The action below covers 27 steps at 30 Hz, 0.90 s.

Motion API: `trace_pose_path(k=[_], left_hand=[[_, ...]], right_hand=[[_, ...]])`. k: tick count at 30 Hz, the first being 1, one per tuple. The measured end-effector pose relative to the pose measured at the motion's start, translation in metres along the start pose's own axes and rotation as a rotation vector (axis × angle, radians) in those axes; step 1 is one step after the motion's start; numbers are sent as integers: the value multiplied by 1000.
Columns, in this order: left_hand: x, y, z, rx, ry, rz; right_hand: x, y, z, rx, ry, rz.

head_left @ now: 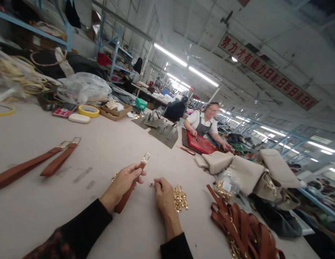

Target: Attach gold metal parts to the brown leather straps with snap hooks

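Note:
My left hand [124, 183] grips a brown leather strap [126, 197] near its upper end, where a gold clasp [146, 157] sticks out past the fingers. Small gold pieces show beside that hand's wrist side. To its right, my right hand [164, 192] is closed in a pinch, with a tiny gold piece [151, 184] at its fingertips. A pile of gold hardware [180, 198] lies just right of that hand. Two brown straps with clasps [58, 160] rest on the table at the left.
A heap of brown straps [245, 228] lies at the lower right, near beige bags [247, 172]. Metal tools on boards [164, 131], yellow tape [88, 111] and a cardboard tray [114, 111] stand farther back. A person [203, 126] handles a red item across the table.

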<state>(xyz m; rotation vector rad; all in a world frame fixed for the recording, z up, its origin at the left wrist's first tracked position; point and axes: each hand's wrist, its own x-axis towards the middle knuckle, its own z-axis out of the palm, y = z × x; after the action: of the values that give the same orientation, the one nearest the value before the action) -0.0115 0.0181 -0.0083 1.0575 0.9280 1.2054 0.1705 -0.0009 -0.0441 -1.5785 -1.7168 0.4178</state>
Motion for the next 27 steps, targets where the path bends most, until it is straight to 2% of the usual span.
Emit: trace_pose_path(k=[9,12,16,27], left_hand=[[0,-3,1,31,-51,-16],[2,-7,2,42,-47,-39],[6,-15,2,57,-22,-90],[8,-20,2,88,-25,-91]], right_hand=[[-2,-8,-4,-96,-52,-88],[-4,-12,1,-227,-76,-116],[-2,-12,7,-392,-78,-82],[-4,-11,-7,-325,-139,0]])
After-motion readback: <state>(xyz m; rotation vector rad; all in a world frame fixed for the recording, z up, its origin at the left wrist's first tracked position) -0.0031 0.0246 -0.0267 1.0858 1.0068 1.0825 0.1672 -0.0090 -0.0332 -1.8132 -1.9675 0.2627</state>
